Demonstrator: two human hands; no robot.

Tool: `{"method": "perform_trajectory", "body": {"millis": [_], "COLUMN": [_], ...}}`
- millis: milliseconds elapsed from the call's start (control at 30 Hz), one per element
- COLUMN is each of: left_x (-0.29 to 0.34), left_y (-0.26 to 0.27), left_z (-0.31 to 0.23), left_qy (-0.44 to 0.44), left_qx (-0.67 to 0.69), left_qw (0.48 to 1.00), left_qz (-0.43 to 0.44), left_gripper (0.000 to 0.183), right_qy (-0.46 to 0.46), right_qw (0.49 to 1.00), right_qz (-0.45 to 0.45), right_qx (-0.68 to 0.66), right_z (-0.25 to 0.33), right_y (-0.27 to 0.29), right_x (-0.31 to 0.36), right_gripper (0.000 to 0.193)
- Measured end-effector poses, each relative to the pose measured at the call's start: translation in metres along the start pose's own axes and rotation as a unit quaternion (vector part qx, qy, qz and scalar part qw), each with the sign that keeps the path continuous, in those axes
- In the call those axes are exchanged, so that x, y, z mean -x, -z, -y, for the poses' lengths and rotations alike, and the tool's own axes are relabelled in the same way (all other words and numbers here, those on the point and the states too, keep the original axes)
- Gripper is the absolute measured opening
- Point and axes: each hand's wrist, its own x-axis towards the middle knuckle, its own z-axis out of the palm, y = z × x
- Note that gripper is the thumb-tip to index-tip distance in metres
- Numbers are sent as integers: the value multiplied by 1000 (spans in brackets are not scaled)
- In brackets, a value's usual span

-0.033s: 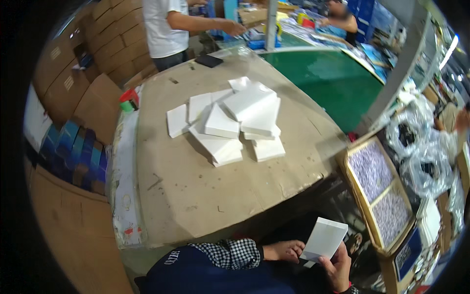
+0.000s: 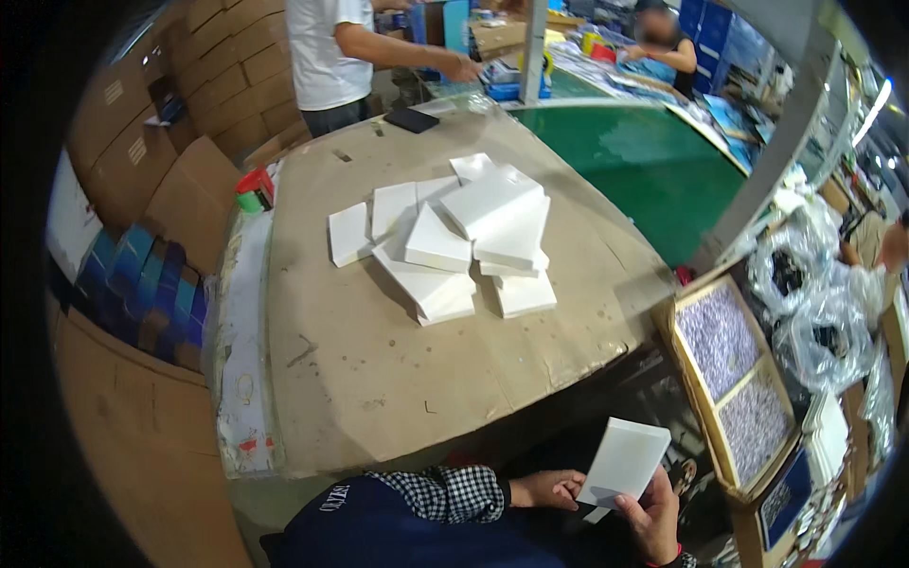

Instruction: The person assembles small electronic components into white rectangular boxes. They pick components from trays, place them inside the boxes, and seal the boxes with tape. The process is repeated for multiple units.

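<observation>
A flat white box (image 2: 625, 462) is held low in front of me, beyond the table's near edge. My right hand (image 2: 651, 519) grips its lower right side, with the thumb on the front face. Curled fingers of my left hand (image 2: 557, 488) sit at the box's lower left edge; whatever lies between them is hidden. A small white flap or slip (image 2: 597, 515) shows under the box. On the table, a loose pile of similar white boxes (image 2: 440, 241) lies stacked and overlapping.
The brown-covered table (image 2: 379, 398) fills the middle. A dark flat object (image 2: 411, 120) and red-green tape rolls (image 2: 254, 191) lie at its edges. To the right stands a divided tray (image 2: 724, 417) of small pieces. A person in white (image 2: 331, 57) stands across, near a green surface (image 2: 625, 161).
The whole view has shifted slightly. My left fingers look more curled at the box's edge. My right hand keeps its hold on the box.
</observation>
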Motion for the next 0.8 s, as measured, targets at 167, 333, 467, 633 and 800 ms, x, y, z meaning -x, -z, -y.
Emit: {"method": "perform_trajectory", "body": {"millis": [167, 333, 467, 633, 800], "left_x": [-6, -16, -18, -21, -14], "left_y": [4, 12, 18, 24, 12], "left_z": [16, 41, 58, 69, 46], "left_qy": [2, -25, -38, -47, -40], "left_qx": [53, 36, 13, 10, -4], "left_qw": [998, 999, 998, 998, 998], "left_qz": [-21, -25, -50, -45, -37], "left_gripper": [37, 32, 29, 29, 30], "right_qy": [-18, 4, 76, 84, 73], "right_qw": [988, 975, 966, 974, 947], "right_qz": [149, 223, 214, 204, 189], "right_qx": [-26, 7, -124, 51, 249], "right_z": [80, 146, 184, 148, 90], "right_y": [-46, -105, -138, -131, -93], "right_x": [-61, -117, -182, -184, -114], "right_gripper": [54, 50, 60, 52, 30]}}
